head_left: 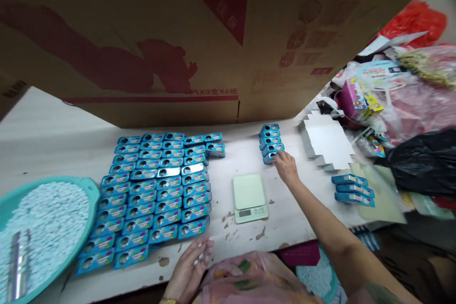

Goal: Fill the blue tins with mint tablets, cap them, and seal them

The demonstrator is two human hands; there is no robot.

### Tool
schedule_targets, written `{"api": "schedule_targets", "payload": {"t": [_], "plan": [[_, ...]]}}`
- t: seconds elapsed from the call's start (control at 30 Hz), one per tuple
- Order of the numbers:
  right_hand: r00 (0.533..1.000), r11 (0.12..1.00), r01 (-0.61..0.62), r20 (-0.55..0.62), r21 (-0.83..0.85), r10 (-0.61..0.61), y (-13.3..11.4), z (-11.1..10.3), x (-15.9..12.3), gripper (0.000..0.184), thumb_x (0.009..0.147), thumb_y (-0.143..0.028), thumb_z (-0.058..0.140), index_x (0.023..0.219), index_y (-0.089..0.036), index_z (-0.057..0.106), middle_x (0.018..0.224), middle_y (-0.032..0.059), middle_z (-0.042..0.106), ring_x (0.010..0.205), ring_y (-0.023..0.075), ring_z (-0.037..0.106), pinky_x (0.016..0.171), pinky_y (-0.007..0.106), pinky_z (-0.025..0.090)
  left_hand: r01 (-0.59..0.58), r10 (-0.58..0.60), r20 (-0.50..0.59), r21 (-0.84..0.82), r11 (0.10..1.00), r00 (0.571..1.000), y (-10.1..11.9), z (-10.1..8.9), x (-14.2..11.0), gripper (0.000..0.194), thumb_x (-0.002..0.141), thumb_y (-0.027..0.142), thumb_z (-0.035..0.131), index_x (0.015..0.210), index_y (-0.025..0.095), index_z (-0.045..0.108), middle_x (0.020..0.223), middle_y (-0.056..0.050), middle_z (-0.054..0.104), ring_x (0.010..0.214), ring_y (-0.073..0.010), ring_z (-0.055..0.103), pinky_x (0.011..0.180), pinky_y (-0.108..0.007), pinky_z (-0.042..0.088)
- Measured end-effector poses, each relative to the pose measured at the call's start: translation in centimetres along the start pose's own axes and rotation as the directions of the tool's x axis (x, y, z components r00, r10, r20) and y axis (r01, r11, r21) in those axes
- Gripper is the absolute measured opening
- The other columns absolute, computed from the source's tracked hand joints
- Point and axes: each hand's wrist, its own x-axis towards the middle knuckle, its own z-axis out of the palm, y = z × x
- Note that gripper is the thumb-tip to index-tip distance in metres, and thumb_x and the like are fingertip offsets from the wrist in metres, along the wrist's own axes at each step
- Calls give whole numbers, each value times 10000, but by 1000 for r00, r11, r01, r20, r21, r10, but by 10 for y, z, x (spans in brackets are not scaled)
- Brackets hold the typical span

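Note:
My left hand (194, 262) is cupped palm up at the table's front edge, holding a few small pale tablets (200, 257). My right hand (286, 168) reaches forward with its fingertips closed on the right end of a small blue tin (270, 157). That tin is the nearest in a short row of blue tins (270, 140). Between my hands lies a pale green kitchen scale (248, 192) with a bare plate; its display is unreadable. Left of it, many blue tins (156, 185) with round openings stand in close columns, several showing pale contents.
A teal basin (93, 194) of pale blue tablets, with a metal scoop (18, 266), sits at left. A large cardboard box (160, 57) walls off the back. At right are stacked white card (326, 140), three blue tins (353, 190), and bags (423, 166). Another tablet basin (315, 278) is below.

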Motion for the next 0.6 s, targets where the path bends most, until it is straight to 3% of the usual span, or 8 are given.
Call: {"api": "schedule_targets", "payload": {"t": [0.17,0.33,0.47,0.6], "plan": [[993,993,106,-46,-50,-108,2,9,4,236,843,-165,320,846,-143,555,1111,99,464,968,188,398,782,322,282,-54,50,119,30,998,992,5,17,-6,193,670,44,547,847,113,576,757,-68,621,631,-92,585,527,-156,467],[981,982,188,-47,-34,-189,-1,-16,-12,199,825,-152,367,755,-171,553,1107,78,476,963,193,396,825,338,273,-16,13,143,24,1000,990,0,14,-14,160,677,43,537,819,107,572,724,-63,614,595,-83,576,503,-150,459],[957,957,291,4,-7,-291,-35,-46,-35,137,796,-148,423,827,-197,548,1062,47,502,930,181,413,915,372,218,13,-9,123,-31,999,992,-4,7,-16,135,719,67,485,825,96,564,751,-86,622,627,-109,593,526,-180,478],[884,892,441,122,96,-450,-83,-55,-50,151,768,-112,449,848,-188,552,1030,51,506,884,164,428,914,373,237,79,-63,168,-91,993,984,-6,9,-17,163,731,103,475,869,78,557,819,-115,626,710,-145,607,616,-229,499]]}}
